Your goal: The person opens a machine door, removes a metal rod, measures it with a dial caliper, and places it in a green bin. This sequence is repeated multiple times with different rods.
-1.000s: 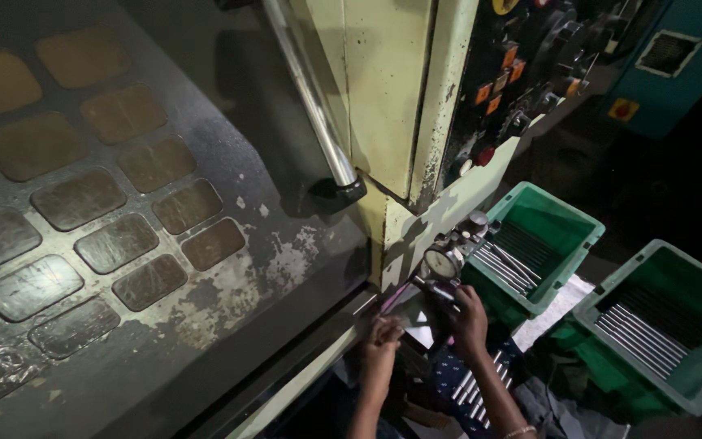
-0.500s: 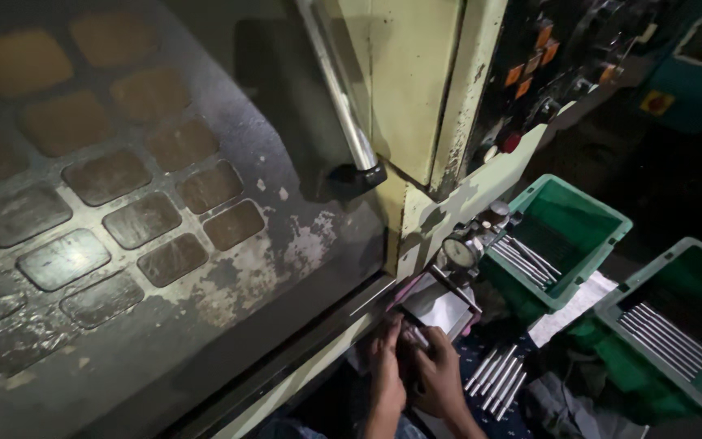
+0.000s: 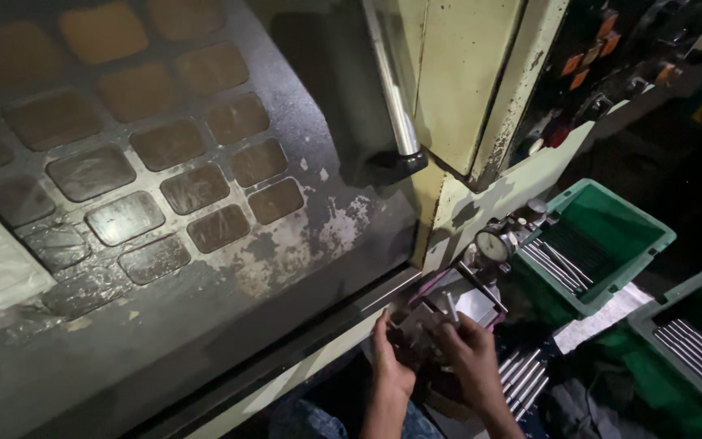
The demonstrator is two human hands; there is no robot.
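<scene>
machine door (image 3: 164, 203): a big dark panel with rows of rounded window panes is seen filling the left of the view; its paint is worn off in pale patches near the lower edge.
door handle (image 3: 392, 97): a long metal bar is fixed upright on the door's right side, ending in a dark bracket.
machine frame (image 3: 465, 89): cream-painted and chipped, it is set just right of the handle.
green bins (image 3: 611, 236): two open bins are placed at the right, well apart from the hands; rows of thin metal rods (image 3: 558, 264) are laid inside them.
loose rods (image 3: 522, 378): a small row is laid just right of the right hand.
dial gauge (image 3: 493, 245): a round white face is seen above the hands, on a small stand.
left hand (image 3: 392, 362): it is curled at a small metal fixture (image 3: 424, 325) below the gauge; whether anything is pinched cannot be told.
right hand (image 3: 473, 358): it is bent over the same fixture, fingers curled; its hold cannot be told in the dim light.
</scene>
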